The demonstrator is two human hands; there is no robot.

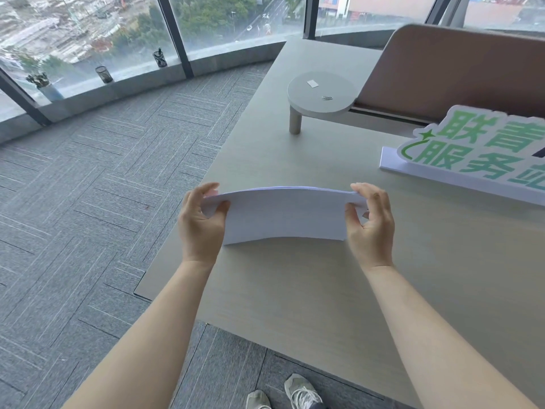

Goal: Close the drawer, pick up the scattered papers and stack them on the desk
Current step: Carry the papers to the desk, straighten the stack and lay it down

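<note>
A stack of white papers (284, 215) stands on its long edge on the light wood desk (309, 290), bowed upward in the middle. My left hand (200, 222) grips the stack's left end, thumb in front and fingers behind. My right hand (370, 222) grips the right end the same way. The stack's lower edge touches the desktop near its left side. No drawer is in view.
A small round grey shelf (323, 93) on a post holds paper clips (327, 98) and a white slip. A white and green sign (477, 154) stands at right, before a brown divider (457, 69). Grey carpet (88, 187) lies left. Two mesh pen cups (104, 74) sit on the window sill.
</note>
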